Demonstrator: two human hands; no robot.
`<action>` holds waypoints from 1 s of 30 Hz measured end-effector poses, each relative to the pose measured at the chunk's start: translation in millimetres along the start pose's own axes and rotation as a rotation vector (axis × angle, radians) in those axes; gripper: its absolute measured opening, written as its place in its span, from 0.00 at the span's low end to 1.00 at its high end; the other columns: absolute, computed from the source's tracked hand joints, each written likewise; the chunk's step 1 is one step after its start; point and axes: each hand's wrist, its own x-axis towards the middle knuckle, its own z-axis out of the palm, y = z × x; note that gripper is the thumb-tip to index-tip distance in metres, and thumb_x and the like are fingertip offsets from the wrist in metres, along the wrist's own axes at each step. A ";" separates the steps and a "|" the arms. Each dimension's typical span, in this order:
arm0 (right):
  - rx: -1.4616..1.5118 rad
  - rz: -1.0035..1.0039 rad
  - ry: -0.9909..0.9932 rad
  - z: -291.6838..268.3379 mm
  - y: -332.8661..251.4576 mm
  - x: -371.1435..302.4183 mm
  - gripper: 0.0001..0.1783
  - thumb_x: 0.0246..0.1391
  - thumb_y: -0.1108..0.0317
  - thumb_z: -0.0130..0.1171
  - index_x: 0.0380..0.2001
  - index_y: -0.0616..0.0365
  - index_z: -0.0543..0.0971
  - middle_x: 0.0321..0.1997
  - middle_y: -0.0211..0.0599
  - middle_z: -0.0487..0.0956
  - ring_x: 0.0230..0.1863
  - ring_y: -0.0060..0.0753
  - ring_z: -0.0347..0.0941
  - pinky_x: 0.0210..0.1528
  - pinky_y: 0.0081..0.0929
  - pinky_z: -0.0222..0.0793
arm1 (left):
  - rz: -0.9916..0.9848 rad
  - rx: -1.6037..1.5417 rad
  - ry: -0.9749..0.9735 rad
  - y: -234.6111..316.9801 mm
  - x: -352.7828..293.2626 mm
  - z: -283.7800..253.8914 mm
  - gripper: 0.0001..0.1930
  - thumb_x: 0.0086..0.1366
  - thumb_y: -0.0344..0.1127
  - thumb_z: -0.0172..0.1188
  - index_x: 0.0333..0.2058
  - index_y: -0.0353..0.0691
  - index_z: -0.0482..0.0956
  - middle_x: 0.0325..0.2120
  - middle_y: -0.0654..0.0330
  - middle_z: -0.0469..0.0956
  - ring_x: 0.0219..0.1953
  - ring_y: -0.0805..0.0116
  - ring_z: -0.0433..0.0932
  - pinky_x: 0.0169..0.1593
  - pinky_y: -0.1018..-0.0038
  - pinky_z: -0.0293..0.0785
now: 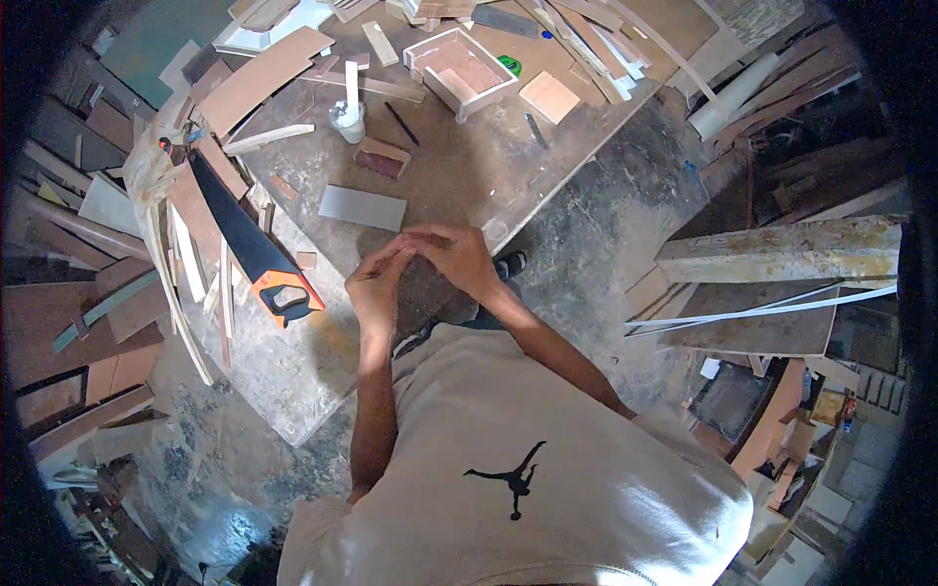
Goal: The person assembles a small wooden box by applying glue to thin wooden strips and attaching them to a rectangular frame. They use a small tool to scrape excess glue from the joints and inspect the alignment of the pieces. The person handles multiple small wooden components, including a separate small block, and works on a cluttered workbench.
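Close together at the table's near corner, my left hand (374, 285) and my right hand (457, 258) meet at the fingertips. The fingers of both are bent and pressed together. Whatever may be between them is too small or hidden to make out. Just beyond the fingertips lies a pale grey rectangular board (362, 207), flat on the table. Past it sits a small block with a dark red face (381, 158). A white cup (348, 121) with a flat stick standing in it is behind that block, and a dark pencil-like stick (402, 124) lies to its right.
A handsaw (244, 230) with an orange and black handle lies on the left among wood strips (186, 256). Farther back on the table (576, 146) are an open wooden box (461, 73), a square wood piece (550, 97) and a green tape measure (509, 65). A heavy beam (782, 249) juts in at right.
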 end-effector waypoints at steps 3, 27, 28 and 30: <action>-0.095 -0.100 0.004 -4.2 -1.0 3.9 0.14 0.58 0.59 0.62 0.41 0.57 0.84 0.42 0.39 0.85 0.43 0.33 0.82 0.48 0.29 0.74 | 0.030 0.032 0.040 10.1 -1.3 8.1 0.10 0.60 0.23 0.66 0.41 0.29 0.82 0.39 0.54 0.84 0.42 0.72 0.81 0.49 0.76 0.76; 0.273 0.181 0.181 -42.7 40.5 -11.3 0.12 0.68 0.65 0.51 0.34 0.62 0.78 0.27 0.29 0.76 0.28 0.18 0.70 0.31 0.21 0.65 | -0.102 0.068 -0.011 -35.9 12.3 -25.8 0.10 0.72 0.34 0.53 0.37 0.35 0.80 0.25 0.66 0.77 0.26 0.79 0.72 0.31 0.79 0.70; 0.258 0.225 0.186 -40.7 39.0 -11.2 0.12 0.68 0.65 0.51 0.35 0.62 0.79 0.28 0.30 0.77 0.29 0.18 0.71 0.32 0.21 0.66 | -0.080 0.053 -0.017 -37.0 11.6 -20.2 0.10 0.72 0.34 0.53 0.38 0.35 0.80 0.26 0.65 0.78 0.26 0.79 0.73 0.31 0.79 0.70; 0.276 0.154 0.135 -26.1 22.5 -8.0 0.12 0.67 0.64 0.53 0.38 0.62 0.80 0.31 0.32 0.80 0.31 0.20 0.73 0.36 0.22 0.70 | -0.034 0.028 -0.019 -39.9 9.9 -13.3 0.09 0.72 0.33 0.53 0.40 0.35 0.80 0.27 0.65 0.79 0.27 0.79 0.74 0.31 0.80 0.71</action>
